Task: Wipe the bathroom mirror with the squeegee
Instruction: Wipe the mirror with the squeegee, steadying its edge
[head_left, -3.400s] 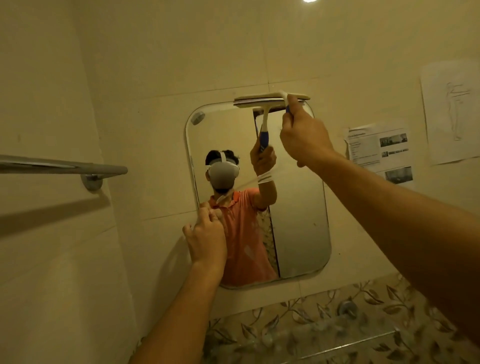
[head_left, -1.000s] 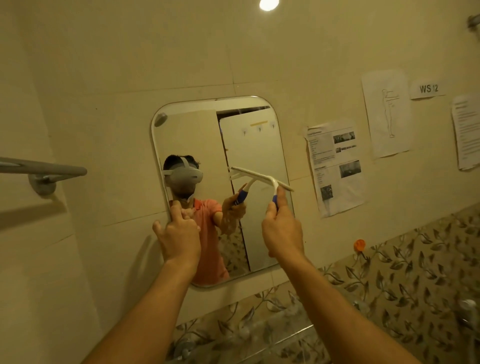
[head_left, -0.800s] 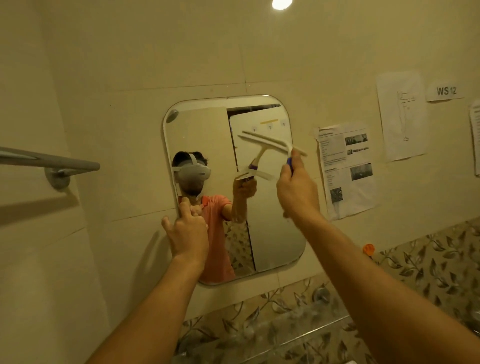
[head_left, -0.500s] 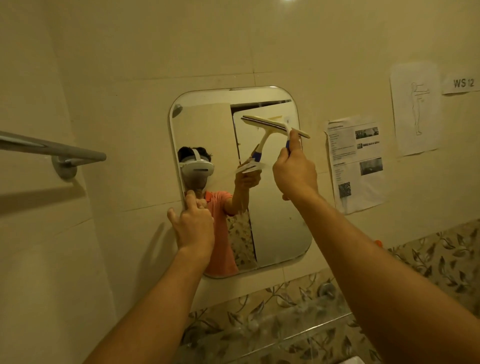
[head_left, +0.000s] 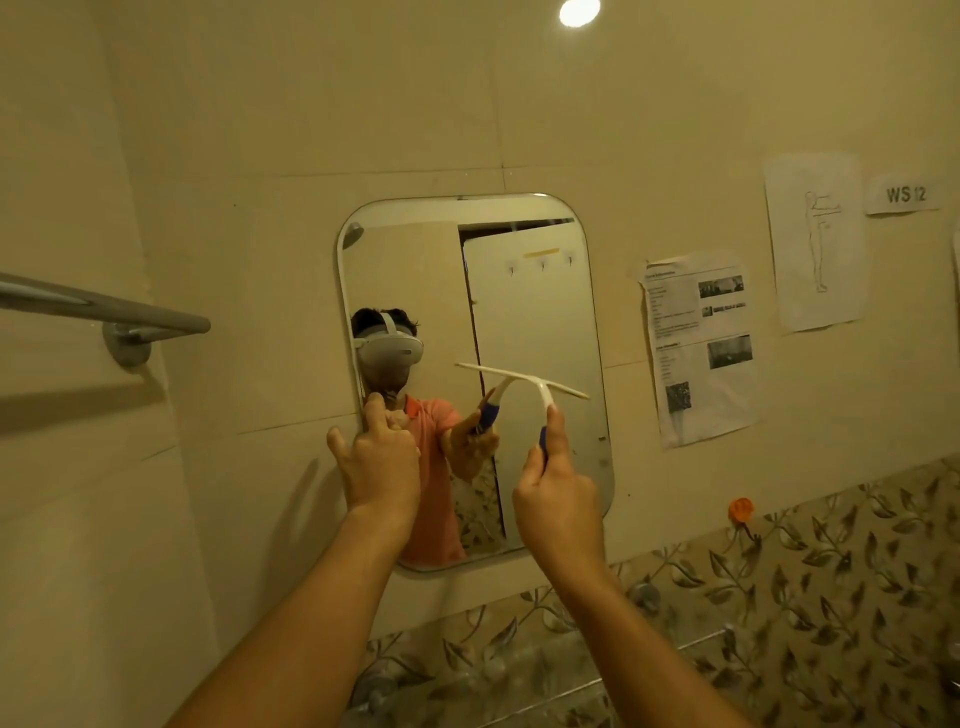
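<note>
A rounded rectangular mirror (head_left: 524, 291) hangs on the beige tiled wall. My right hand (head_left: 558, 491) grips the blue handle of a white squeegee (head_left: 540, 387). Its blade lies tilted across the right half of the glass, about halfway down. My left hand (head_left: 382, 460) holds the mirror's left edge, fingers curled around the rim. The mirror reflects a person in an orange shirt with a headset and a white door behind.
A metal towel bar (head_left: 104, 309) juts from the left wall. Paper sheets (head_left: 698, 345) and a "WS 12" label (head_left: 904, 195) are taped right of the mirror. A glass shelf (head_left: 519, 670) and leaf-patterned tiles run below, with an orange hook (head_left: 740, 509).
My right hand has pulled the squeegee down from the upper part of the glass to about mid-height. The left hand stays on the mirror's left edge.
</note>
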